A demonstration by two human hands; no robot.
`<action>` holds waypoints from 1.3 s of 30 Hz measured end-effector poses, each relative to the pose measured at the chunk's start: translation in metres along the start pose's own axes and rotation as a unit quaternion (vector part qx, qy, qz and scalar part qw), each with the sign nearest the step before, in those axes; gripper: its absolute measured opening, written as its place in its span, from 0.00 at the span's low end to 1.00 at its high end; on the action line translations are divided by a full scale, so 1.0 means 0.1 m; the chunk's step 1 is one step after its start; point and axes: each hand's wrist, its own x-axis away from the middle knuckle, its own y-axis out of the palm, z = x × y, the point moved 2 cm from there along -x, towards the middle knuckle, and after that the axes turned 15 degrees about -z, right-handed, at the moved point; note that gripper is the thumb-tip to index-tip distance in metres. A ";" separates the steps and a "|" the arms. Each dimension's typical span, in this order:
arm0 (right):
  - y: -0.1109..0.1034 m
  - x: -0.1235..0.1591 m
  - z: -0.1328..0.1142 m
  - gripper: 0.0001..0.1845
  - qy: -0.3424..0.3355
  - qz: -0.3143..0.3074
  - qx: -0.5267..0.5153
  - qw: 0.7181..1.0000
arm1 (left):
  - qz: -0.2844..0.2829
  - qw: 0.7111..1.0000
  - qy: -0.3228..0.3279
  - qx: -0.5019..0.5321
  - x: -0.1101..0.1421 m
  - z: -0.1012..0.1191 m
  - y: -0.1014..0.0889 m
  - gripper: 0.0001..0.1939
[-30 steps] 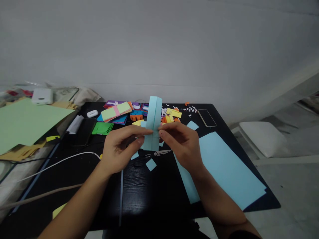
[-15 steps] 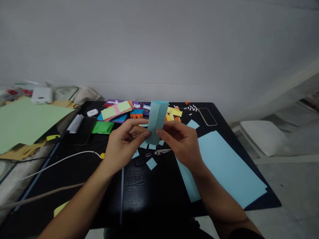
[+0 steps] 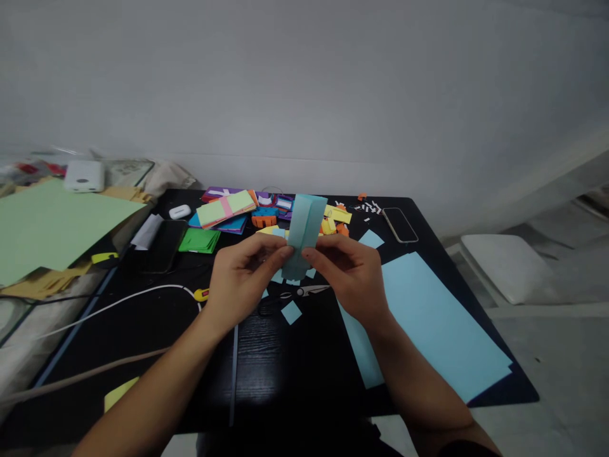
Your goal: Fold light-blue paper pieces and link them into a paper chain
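A folded strip of light blue paper (image 3: pixel 304 222) stands upright above the table, a crease running along its length. My left hand (image 3: pixel 245 276) pinches its left edge between thumb and fingers. On the opposite edge my right hand (image 3: pixel 349 276) grips it the same way, thumb toward me. Below the strip, scissors (image 3: pixel 311 290) lie on the table, their dark handles partly lost against the black top. A small blue paper square (image 3: pixel 291 312) rests just in front of them. More blue scraps lie partly hidden behind my hands.
Large blue sheets (image 3: pixel 432 317) cover the table's right side. A phone (image 3: pixel 399 225) lies at the back right. Bundled coloured papers (image 3: pixel 227 209), green folded paper (image 3: pixel 200 240) and an earbud case (image 3: pixel 179 212) sit at the back left. A white cable (image 3: pixel 137 297) crosses the left.
The blue paper strip has tilted and turned, its top shifting to the right. Both hands keep hold of its edges, the left thumb moving slightly up and right. The view has shifted a little.
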 end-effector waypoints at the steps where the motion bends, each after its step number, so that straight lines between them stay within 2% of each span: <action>1: 0.00 0.00 0.00 0.04 0.000 0.002 0.004 1.000 | -0.004 1.000 0.002 0.002 0.00 0.00 0.00 0.03; 7: -0.02 0.01 -0.01 0.03 -0.005 -0.004 0.014 1.000 | -0.011 0.999 0.012 0.034 -0.01 0.01 0.03 0.03; 16: 0.00 0.05 -0.06 0.02 -0.061 0.002 0.089 0.994 | 0.009 0.997 0.076 -0.028 0.03 0.00 -0.01 0.03; 19: -0.02 0.07 -0.08 0.07 -0.104 -0.011 0.119 0.987 | 0.014 0.991 0.122 -0.054 0.02 0.02 -0.04 0.05; 24: -0.04 0.08 -0.09 0.08 -0.144 -0.037 0.077 0.986 | -0.027 0.985 0.164 -0.039 0.03 0.03 -0.08 0.14; 27: -0.03 0.08 -0.09 0.08 -0.125 -0.055 0.036 0.990 | -0.045 0.982 0.182 -0.013 0.05 0.05 -0.06 0.14; 30: -0.04 0.08 -0.12 0.08 -0.103 -0.073 -0.010 0.992 | -0.044 0.984 0.171 -0.001 0.05 0.07 -0.05 0.12; 34: -0.03 0.09 -0.15 0.07 -0.060 -0.073 -0.051 0.994 | -0.028 0.986 0.158 -0.036 0.05 0.08 -0.06 0.12; 39: 0.01 0.10 -0.10 0.18 -0.001 -0.056 -0.059 0.997 | -0.023 0.982 0.175 -0.074 0.06 0.07 -0.06 0.10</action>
